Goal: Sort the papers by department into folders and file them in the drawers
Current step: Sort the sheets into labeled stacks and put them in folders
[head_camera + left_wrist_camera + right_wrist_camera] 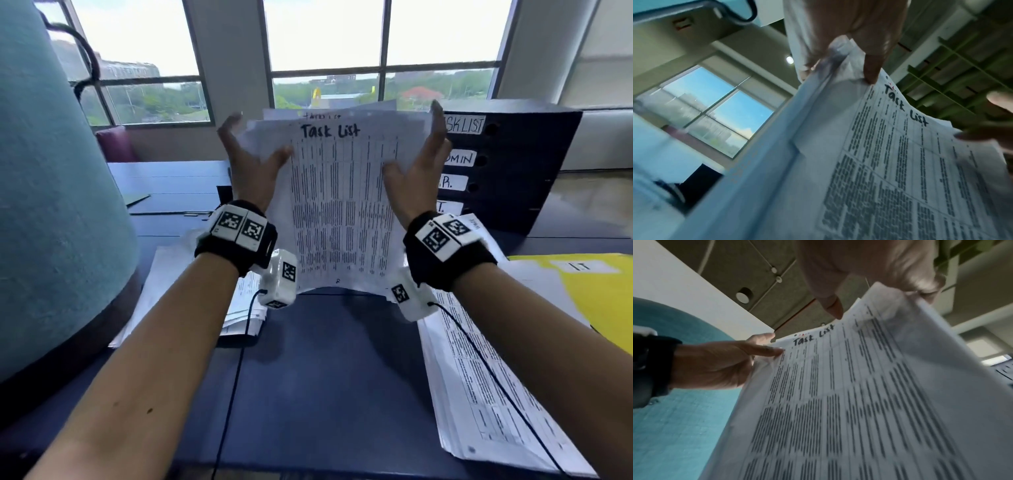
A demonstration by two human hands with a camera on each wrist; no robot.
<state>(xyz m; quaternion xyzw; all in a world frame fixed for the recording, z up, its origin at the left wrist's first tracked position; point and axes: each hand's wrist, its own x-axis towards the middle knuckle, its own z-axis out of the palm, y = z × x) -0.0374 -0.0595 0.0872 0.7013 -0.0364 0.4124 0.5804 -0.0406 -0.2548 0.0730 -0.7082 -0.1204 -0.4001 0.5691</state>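
Head view shows that I hold a stack of papers [342, 205] upright over the table [325, 377], with my left hand [251, 168] on its left edge and my right hand [419, 171] on its right edge. The top sheet has "Task List" written by hand, so I judge that this bundle belongs to that department. On each side my fingers are spread behind the sheets and the thumb presses on the front, so both hands pinch the stack from its sides. I hold it so because the lower edge stands just over the table, and from this grip I can tap the sheets to make them even; some upper corners are not aligned yet.

Behind the stack stands a dark drawer unit [513, 164] with white labels; the top one reads "TASK LIST", and I think this bundle must go there. To my right lie more papers [479, 377] flat on the table, beside a yellow folder [599, 291] marked "IT". Another pile [239, 308] lies under my left wrist.
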